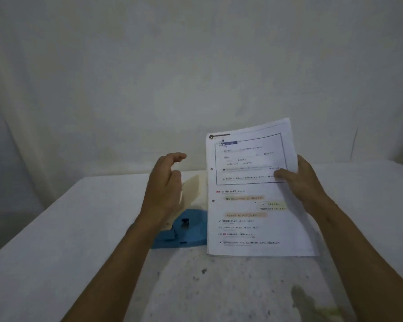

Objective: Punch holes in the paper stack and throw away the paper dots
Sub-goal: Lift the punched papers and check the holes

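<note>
A person holds a punched paper stack upright beside a blue hole punch on a white table.

The right hand (305,182) pinches the right edge of the paper stack (254,194), thumb across the front; the stack's long axis stands nearly upright, bottom edge at the table (56,228). Two holes show along its left edge, which faces the hole punch (184,231), just left of the stack. The left hand (165,184), empty with fingers loosely curled, hovers above the punch and is the nearer hand for emptying its dots.
</note>
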